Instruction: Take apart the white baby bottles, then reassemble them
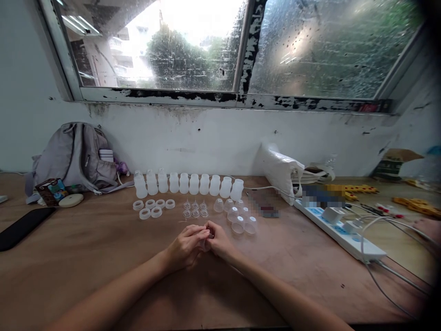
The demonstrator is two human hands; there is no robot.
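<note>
My left hand point(188, 243) and my right hand point(218, 241) meet above the table's middle. Both are closed around a small translucent baby bottle part point(206, 245), mostly hidden by the fingers. Just beyond them lie clear bottle nipples point(195, 213) in two short rows. Left of these are several white screw rings point(156, 212), flat on the table. Clear dome caps point(238, 224) cluster to the right of my hands. Behind everything stands a row of frosted baby bottles point(194, 184); the three at its left end, such as this topped bottle point(152, 183), carry tops.
A grey backpack point(77, 156), a small box point(52, 191) and a black phone-like slab point(25, 227) are at left. To the right are a white bag point(277, 168), a power strip point(358, 243) with cables, and yellow items point(418, 207). Another person's hand point(427, 227) shows at far right.
</note>
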